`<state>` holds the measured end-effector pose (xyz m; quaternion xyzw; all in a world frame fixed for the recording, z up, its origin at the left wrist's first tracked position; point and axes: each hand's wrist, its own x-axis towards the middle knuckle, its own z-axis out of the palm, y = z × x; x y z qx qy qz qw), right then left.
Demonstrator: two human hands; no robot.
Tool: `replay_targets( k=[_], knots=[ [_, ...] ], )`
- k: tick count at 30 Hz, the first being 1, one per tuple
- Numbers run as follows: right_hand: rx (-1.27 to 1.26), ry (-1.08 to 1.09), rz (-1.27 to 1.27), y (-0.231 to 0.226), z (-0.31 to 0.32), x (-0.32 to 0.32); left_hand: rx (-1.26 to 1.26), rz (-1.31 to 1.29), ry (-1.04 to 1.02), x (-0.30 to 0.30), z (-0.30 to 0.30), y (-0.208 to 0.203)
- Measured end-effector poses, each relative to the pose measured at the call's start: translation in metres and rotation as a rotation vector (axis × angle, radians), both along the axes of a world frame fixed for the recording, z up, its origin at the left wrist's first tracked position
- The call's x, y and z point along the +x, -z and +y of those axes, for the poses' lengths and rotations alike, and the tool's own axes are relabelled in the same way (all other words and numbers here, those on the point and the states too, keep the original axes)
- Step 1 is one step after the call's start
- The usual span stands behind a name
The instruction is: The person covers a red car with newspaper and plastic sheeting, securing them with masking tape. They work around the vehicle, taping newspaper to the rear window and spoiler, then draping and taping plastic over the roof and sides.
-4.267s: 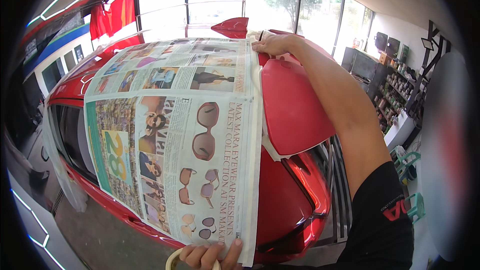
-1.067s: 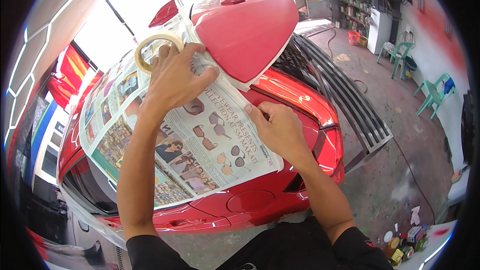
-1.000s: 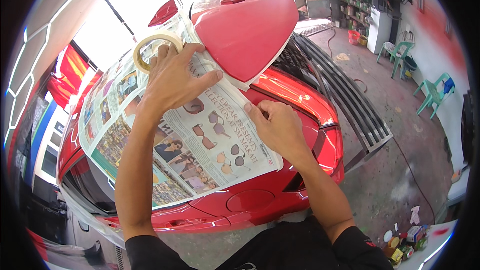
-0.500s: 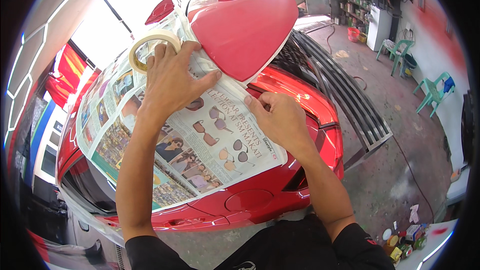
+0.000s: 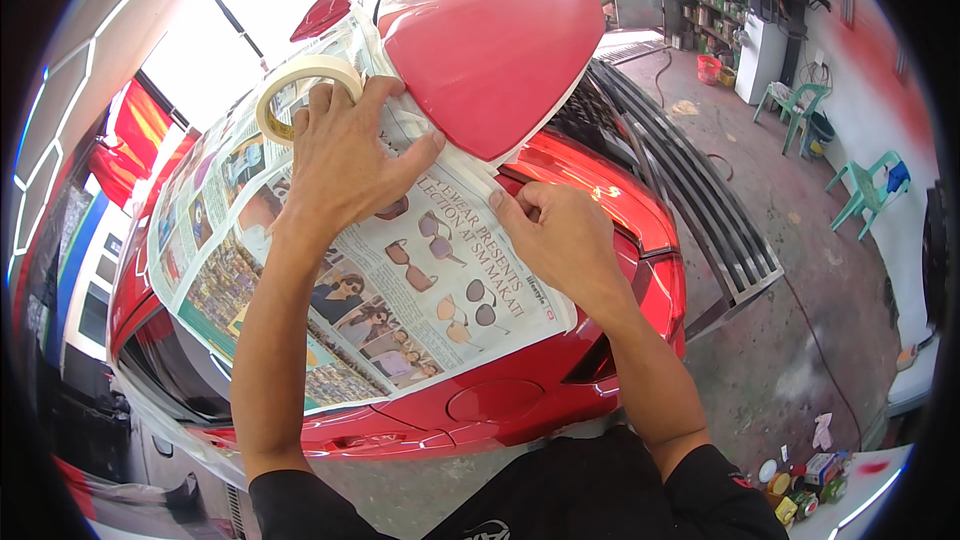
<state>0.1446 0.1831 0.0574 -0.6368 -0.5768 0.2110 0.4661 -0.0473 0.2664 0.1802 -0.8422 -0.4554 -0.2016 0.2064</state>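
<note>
My left hand (image 5: 350,160) grips a roll of cream masking tape (image 5: 270,105), its fingers hooked over the ring and its thumb stretched out along the paper. Sheets of newspaper (image 5: 400,310) drape over the red car (image 5: 500,405). At the newspaper's right edge, my right hand (image 5: 560,245) pinches with thumb and bent forefinger; its other fingers are curled under. Whether a tape strip is also in that pinch is hidden. Just beyond both hands a dull red panel (image 5: 490,65) stands above the paper, with a pale masked border along its lower edge.
To the right, dark slatted bars (image 5: 690,190) extend past the car. Green plastic chairs (image 5: 868,185) stand along the right wall, near a red bucket (image 5: 708,69). Shelves of cans (image 5: 715,0) are at the back. Small containers (image 5: 800,495) cluster at lower right.
Both hands keep nearly the same place and grip on the tape roll and newspaper edge. The view has shifted very slightly, so the dull red panel appears a little farther right.
</note>
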Motion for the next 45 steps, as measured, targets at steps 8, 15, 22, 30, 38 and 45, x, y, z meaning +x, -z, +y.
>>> replay_targets(
  k=[8, 15, 22, 30, 38, 45],
  knots=[
    [0.008, 0.005, -0.010, 0.000, -0.001, 0.001, -0.035, -0.050, -0.016, 0.007, -0.002, 0.002],
    [0.041, -0.007, -0.012, -0.001, 0.001, 0.003, -0.009, -0.047, -0.036, 0.004, -0.002, 0.001],
    [0.056, 0.004, -0.008, -0.002, 0.000, 0.001, -0.059, -0.044, -0.098, 0.009, -0.004, -0.003],
    [0.036, 0.016, -0.017, -0.003, 0.004, 0.003, -0.023, -0.044, -0.076, 0.007, -0.003, 0.003],
    [-0.010, 0.004, 0.016, -0.005, 0.005, 0.006, -0.001, -0.035, -0.060, 0.004, -0.001, 0.005],
    [-0.045, 0.004, 0.015, -0.009, 0.006, 0.007, 0.013, -0.029, -0.071, 0.005, -0.002, 0.004]
  ],
)
